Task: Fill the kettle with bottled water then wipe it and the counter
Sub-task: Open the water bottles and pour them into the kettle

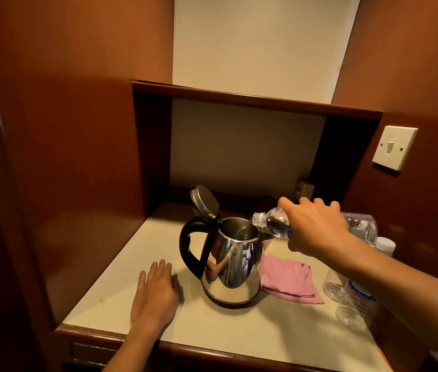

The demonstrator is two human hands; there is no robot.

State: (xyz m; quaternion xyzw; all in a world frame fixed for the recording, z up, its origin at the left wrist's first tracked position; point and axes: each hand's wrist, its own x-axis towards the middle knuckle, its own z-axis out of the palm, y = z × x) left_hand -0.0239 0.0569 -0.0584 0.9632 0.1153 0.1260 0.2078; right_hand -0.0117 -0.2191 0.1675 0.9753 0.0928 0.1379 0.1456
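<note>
Two steps remain: wiping kettle and counter. Filling is underway. Right hand [317, 229] grips a clear water bottle [274, 222], tipped near-horizontal, mouth over the open stainless kettle [232, 260] at mid-counter; a thin stream seems to fall inside. Kettle lid [204, 201] stands hinged up, black handle to the left. Left hand [156, 288] rests flat, fingers straight, on the counter [239, 328] near the kettle. Pink cloth [289, 280] lies folded just right of the kettle, untouched. More bottles [357, 299] stand at right.
</note>
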